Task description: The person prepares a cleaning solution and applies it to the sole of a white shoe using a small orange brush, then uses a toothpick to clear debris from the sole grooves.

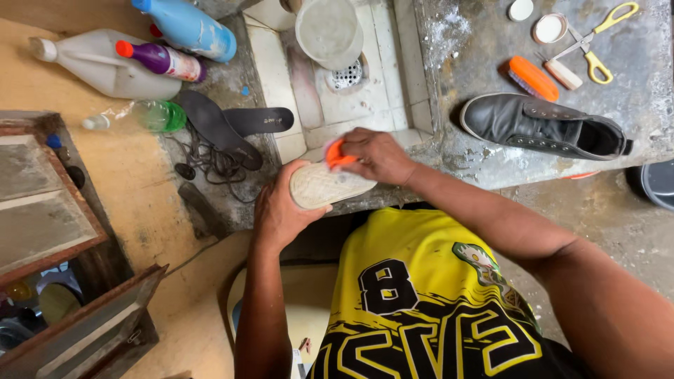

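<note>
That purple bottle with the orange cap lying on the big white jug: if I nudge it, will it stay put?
Probably not. The purple bottle lies on its side across the rounded white jug, so a push would likely roll or slide it off. It looks like small, light plastic, so it should move easily. The cap looks shut, so a spill seems unlikely.

Both hands (330, 186) closed, close tog., arms bent

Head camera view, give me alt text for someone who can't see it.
Seen from above, a person's left hand holds a shoe sole-up at a concrete counter while the right hand presses an orange brush against it. A black shoe, second brush and scissors lie to the right; bottles and insoles to the left.
</note>
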